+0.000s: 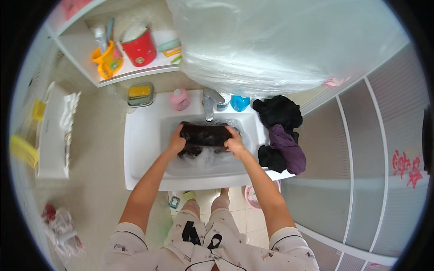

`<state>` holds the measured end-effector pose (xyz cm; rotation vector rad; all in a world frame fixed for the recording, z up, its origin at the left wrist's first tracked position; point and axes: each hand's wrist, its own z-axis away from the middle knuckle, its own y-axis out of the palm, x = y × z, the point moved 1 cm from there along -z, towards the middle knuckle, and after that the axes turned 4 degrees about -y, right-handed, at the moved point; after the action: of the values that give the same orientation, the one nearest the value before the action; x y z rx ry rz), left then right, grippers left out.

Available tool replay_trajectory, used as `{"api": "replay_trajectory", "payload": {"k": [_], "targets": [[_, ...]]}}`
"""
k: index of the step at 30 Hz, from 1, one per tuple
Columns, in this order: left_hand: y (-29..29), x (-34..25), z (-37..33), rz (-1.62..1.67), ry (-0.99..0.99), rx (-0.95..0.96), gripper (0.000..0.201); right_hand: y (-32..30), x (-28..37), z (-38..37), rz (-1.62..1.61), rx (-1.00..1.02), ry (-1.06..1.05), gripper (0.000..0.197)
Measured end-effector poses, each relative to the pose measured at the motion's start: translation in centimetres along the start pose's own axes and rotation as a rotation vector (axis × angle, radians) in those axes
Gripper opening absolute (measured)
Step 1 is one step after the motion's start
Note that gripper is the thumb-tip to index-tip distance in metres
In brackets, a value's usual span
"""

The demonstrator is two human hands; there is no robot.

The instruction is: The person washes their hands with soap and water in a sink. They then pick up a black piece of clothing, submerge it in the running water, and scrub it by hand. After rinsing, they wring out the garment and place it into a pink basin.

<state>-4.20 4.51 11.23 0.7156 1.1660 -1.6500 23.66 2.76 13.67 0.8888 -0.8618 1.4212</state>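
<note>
A dark, wet piece of cloth [205, 135] is stretched between my two hands over the sink [144, 149]. My left hand [176, 141] grips its left end, and my right hand [234, 142] pinches the right end. Below the stretched part, more of the dark fabric lies in soapy water [203, 160] with white foam. Just beyond the cloth stands the metal faucet [209, 106]. Whether water runs from it I cannot tell.
Black clothes [279, 112] and a purple garment [287, 149] are heaped on the sink's right edge. Along the back rim stand a pink bottle [179, 99], a blue container [240, 103] and a soap dish [140, 95]. Plastic sheeting [280, 45] hangs above; a pink basin [253, 198] is on the floor.
</note>
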Motion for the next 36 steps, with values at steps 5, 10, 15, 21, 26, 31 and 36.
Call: {"api": "replay_trajectory", "payload": {"k": [5, 10, 15, 21, 26, 31, 36], "targets": [[-7.6, -17.0, 7.2, 0.16, 0.305, 0.093, 0.078, -1.4, 16.3, 8.5, -0.155, -0.019, -0.371, 0.08], [-14.2, -33.1, 16.2, 0.17, 0.672, -0.109, 0.074, -1.2, 34.7, 19.3, -0.019, -0.118, -0.827, 0.06], [-18.2, -40.3, 20.3, 0.151, 0.904, -0.262, 0.052, -1.4, 42.2, 24.2, 0.139, -0.435, -1.197, 0.032], [-15.8, -33.9, 14.1, -0.343, 0.99, -0.52, 0.048, -2.6, 35.9, 20.4, 0.95, -0.831, -1.26, 0.033], [-7.3, -14.9, 7.6, -0.469, 0.653, -0.354, 0.048, -1.2, 16.9, 11.6, 1.072, -0.393, -0.672, 0.066], [2.8, -3.5, 4.4, -0.881, 0.37, -0.146, 0.059, 2.4, -0.4, 3.8, 1.221, -0.235, -0.238, 0.078], [9.6, 3.3, -0.2, -0.888, 0.279, -0.144, 0.062, 6.2, -7.2, -3.1, 1.299, -0.069, 0.046, 0.086]]}}
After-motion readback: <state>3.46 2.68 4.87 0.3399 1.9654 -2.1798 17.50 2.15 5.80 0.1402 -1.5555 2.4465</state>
